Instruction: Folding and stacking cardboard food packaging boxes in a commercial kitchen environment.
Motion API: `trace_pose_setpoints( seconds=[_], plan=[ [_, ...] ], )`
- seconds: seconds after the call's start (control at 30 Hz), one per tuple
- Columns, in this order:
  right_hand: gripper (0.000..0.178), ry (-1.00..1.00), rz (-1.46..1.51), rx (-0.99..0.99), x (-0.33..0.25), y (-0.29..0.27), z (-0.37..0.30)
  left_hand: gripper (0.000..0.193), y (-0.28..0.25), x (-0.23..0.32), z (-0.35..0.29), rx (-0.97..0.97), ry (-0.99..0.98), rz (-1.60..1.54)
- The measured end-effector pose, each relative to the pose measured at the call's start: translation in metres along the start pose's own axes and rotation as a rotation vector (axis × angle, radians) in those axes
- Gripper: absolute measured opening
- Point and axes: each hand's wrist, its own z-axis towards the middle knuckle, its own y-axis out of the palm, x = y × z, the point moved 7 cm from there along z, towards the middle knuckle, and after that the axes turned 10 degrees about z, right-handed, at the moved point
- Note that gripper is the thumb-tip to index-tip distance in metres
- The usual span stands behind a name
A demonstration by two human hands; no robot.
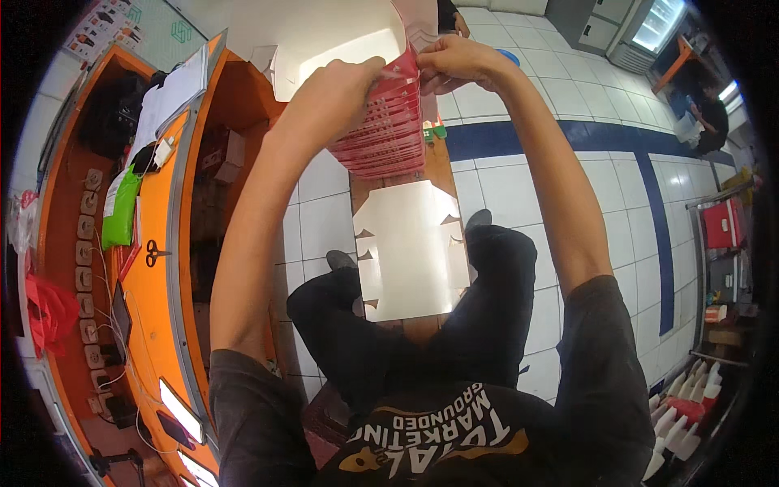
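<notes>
Overhead, the left hand (341,85) and right hand (454,61) both pinch a white-lined red carton (357,49) above the nested red carton stack (385,130).

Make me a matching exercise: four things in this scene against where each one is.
Things:
1. scissors
2. flat white cardboard sheet
3. stack of red cartons
4. green pouch

Places:
A. on the wooden bench between the knees
B. under both hands, left hand and right hand
C. on the orange counter's top edge
D. inside the counter, upper shelf

Pairs: 1-C, 2-A, 3-B, 4-D
</notes>
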Motion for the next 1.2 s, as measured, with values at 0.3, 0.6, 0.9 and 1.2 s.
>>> trace_pose_setpoints(
  seconds=[0.3,0.6,0.9,1.2],
  plan=[
    [0.032,-0.126,-0.219,0.085,-0.015,-0.006,0.021,0.016,0.011,0.008,-0.005,-0.045,0.007,0.080],
    [0.030,-0.236,-0.478,0.551,-0.021,-0.013,0.038,0.014,0.006,0.004,0.001,-0.061,0.023,0.048],
    [0.081,-0.089,-0.063,0.155,-0.026,-0.009,0.032,0.042,-0.028,-0.074,-0.003,0.285,-0.281,0.186],
    [0.065,-0.070,-0.099,0.204,-0.022,0.007,0.017,0.039,0.060,-0.151,0.013,-0.094,-0.805,0.096]
  ],
)
